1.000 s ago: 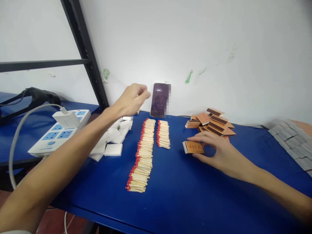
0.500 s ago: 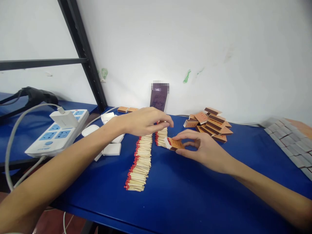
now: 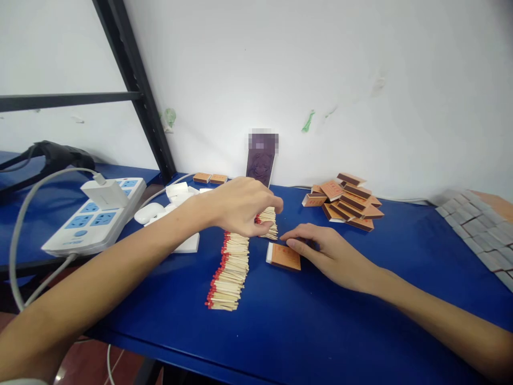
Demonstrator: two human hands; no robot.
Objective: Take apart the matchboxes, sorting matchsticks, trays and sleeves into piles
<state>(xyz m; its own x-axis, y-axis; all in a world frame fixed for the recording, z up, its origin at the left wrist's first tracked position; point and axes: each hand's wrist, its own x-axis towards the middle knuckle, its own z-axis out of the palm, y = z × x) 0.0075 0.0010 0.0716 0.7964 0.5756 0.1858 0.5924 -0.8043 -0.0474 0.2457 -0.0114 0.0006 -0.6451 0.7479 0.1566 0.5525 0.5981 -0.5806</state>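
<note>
Two groups of red-tipped matches lie on the blue table, a long row (image 3: 230,267) and a smaller pile (image 3: 269,220) behind it. My left hand (image 3: 244,206) arches over the smaller pile. Its thumb and fingers are apart, and matches show between them; its other fingertips are hidden. A matchbox (image 3: 285,256) rests on the table with its white tray sticking out slightly at the left end. Right beside it is my right hand (image 3: 320,251), fingers loosely bent, thumb and index finger close to the box's far edge. I cannot tell whether they touch it.
Stacked matchboxes (image 3: 352,203) stand at the back right; two more (image 3: 210,178) lie at the back left. White pieces (image 3: 180,198) and a power strip (image 3: 96,219) are on the left. A dark purple card (image 3: 261,160) leans on the wall. Grey blocks (image 3: 476,235) lie far right.
My right hand has lowered the matchbox to the table and let go of it. My left hand has dipped, its thumb now lower over the smaller match pile.
</note>
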